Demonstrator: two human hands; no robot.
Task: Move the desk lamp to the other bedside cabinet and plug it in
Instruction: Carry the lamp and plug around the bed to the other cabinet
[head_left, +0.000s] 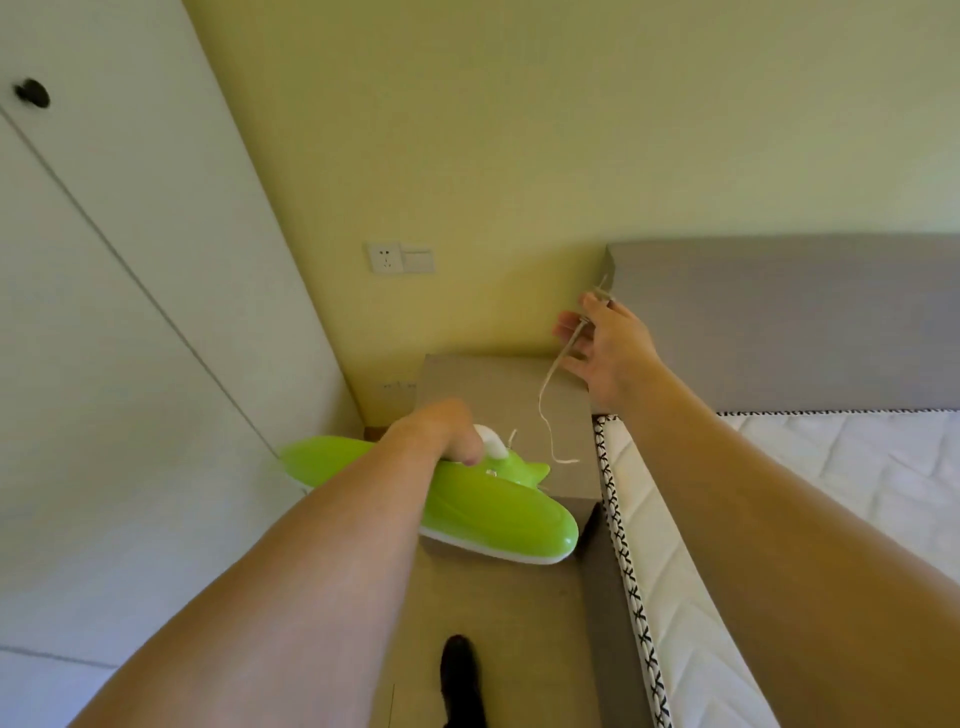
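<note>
The desk lamp (498, 514) is bright green with a white neck and white underside. My left hand (441, 431) grips it at the neck, holding it over the near left edge of the grey bedside cabinet (483, 384). The lamp's thin pale cord (550, 384) runs up from the lamp to my right hand (602, 348), which holds it raised near the corner of the headboard, fingers partly spread. The cord's plug is not visible. A white wall socket (385, 257) sits on the yellow wall above and left of the cabinet.
A white wardrobe (104, 312) with a black knob (32, 93) fills the left. The grey headboard (779, 322) and white quilted mattress (779, 493) lie to the right. A switch plate (418, 260) adjoins the socket. A dark shoe (460, 675) shows on the floor below.
</note>
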